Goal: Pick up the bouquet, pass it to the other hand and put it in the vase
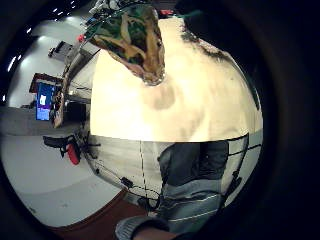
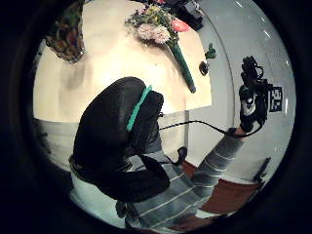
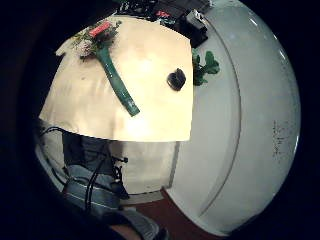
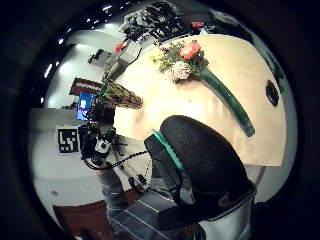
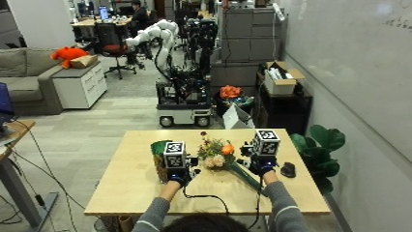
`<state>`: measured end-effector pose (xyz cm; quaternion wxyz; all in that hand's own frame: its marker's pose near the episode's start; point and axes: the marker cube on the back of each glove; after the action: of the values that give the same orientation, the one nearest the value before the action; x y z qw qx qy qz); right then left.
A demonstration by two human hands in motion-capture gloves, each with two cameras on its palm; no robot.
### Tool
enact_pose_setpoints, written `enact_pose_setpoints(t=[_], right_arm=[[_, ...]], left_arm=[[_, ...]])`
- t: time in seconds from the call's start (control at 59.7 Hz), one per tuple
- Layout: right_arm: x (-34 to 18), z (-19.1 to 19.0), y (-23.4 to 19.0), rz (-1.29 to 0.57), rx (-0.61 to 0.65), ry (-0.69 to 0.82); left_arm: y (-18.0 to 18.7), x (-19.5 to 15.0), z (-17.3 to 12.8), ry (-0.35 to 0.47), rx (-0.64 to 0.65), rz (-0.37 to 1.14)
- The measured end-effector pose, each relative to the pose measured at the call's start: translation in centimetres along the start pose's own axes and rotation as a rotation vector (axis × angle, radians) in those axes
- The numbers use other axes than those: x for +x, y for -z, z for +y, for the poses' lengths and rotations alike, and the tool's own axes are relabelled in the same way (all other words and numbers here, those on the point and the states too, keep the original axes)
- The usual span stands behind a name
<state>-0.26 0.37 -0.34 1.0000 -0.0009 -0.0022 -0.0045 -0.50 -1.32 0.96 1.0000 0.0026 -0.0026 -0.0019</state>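
Outside view: I'm seeing the bouquet (image 5: 215, 155) lying on the worktop (image 5: 128, 186), between my left hand (image 5: 175, 178) and right hand (image 5: 262, 167), the vase (image 5: 160, 153) beside the left. I cannot tell either hand's fingers.

Right palm views: I'm judging it light, blooms fragile; I'd grip the green wrapped stem (image 3: 118, 85). I'm reading no writing.

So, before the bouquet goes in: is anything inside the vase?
In the left palm views the vase shows only its patterned outside. The outside view has the left hand in front of it. Its inside cannot be seen.
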Motion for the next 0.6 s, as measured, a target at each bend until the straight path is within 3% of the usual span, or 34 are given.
enact_pose_setpoints(t=[0.268, 0.402, 0.603], right_arm=[[0.2, -0.8, 0.3, -0.001, 0.015, 0.017], [0.5, -1.3, 0.7, -0.016, 0.012, 0.002], [1.1, -3.0, 0.6, -0.010, 0.011, -0.009]], left_arm=[[-0.3, -0.6, -1.5, 0.007, 0.028, -0.003], [0.8, -0.1, -0.1, 0.008, 0.011, 0.001], [0.1, -0.4, -1.1, 0.006, 0.013, 0.007]])
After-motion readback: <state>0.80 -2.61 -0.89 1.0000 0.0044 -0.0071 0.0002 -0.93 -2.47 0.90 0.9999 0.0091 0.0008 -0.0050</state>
